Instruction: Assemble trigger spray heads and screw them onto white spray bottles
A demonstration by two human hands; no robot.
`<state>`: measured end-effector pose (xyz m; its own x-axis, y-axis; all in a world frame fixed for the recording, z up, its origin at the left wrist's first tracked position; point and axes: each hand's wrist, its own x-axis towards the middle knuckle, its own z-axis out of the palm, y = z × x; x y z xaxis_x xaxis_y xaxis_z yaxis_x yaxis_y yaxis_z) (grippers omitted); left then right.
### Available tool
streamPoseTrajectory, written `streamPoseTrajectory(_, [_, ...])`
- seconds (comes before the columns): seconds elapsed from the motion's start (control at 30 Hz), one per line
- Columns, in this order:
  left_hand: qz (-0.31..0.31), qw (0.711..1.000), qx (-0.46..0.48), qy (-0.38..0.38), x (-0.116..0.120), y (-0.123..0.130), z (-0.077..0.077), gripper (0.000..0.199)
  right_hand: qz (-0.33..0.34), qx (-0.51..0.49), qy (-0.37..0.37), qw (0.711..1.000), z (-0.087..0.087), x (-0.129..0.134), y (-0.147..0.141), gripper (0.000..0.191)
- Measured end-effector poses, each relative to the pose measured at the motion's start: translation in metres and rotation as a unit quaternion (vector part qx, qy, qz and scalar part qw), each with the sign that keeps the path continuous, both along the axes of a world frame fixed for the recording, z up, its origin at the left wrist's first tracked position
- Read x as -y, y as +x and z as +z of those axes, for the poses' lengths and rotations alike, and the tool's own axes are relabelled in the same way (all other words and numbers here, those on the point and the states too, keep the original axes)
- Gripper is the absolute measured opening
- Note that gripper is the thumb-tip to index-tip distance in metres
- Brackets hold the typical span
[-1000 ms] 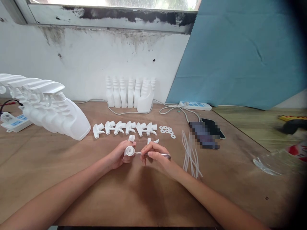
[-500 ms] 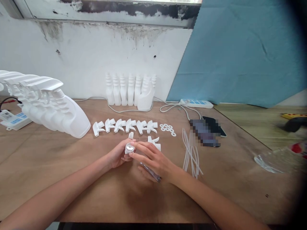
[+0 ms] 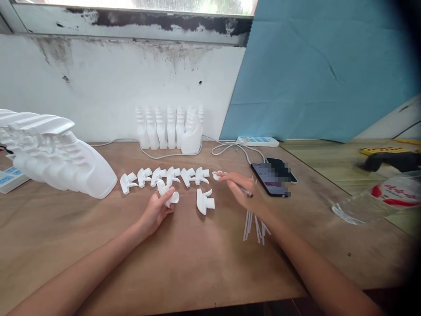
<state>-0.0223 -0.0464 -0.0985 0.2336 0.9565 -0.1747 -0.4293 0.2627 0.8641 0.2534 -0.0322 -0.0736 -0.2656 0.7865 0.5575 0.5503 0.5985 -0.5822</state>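
My left hand [image 3: 158, 212] is closed around a white spray trigger head [image 3: 173, 198], its round collar facing right. Over the small white washers [image 3: 216, 175] reaches my right hand [image 3: 241, 188], fingertips at them and partly covering them. A slim dark tool [image 3: 245, 191] lies in that hand, held against the palm. Another spray head [image 3: 203, 202] rests on the table between my hands. Several more spray heads [image 3: 173, 175] form a row behind. Thin white tubes [image 3: 258, 228] lie under and beside my right forearm.
White bottles [image 3: 171, 131] stand by the wall, and larger bottles with spray heads [image 3: 95, 169] are at the left. Two phones [image 3: 263, 171], a power strip [image 3: 258, 141] with cables, and a clear bottle [image 3: 368, 202] occupy the right side of the table.
My right hand has moved away from the spray head, right and forward to the washers. My left hand has shifted left with the spray head, now tilted. The view has turned slightly right.
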Motion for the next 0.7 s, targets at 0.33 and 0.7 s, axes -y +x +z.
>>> streamPoseTrajectory(0.33, [0.000, 0.982, -0.143, 0.120, 0.001, -0.003, -0.013, 0.036, -0.072, -0.120, -0.214, 0.967, -0.010, -0.023, 0.037, 0.031])
streamPoseTrajectory(0.7, [-0.030, 0.915, -0.307, 0.261, 0.000, -0.005, -0.010, 0.039, -0.063, -0.202, -0.242, 0.947, -0.003, -0.012, 0.018, 0.023])
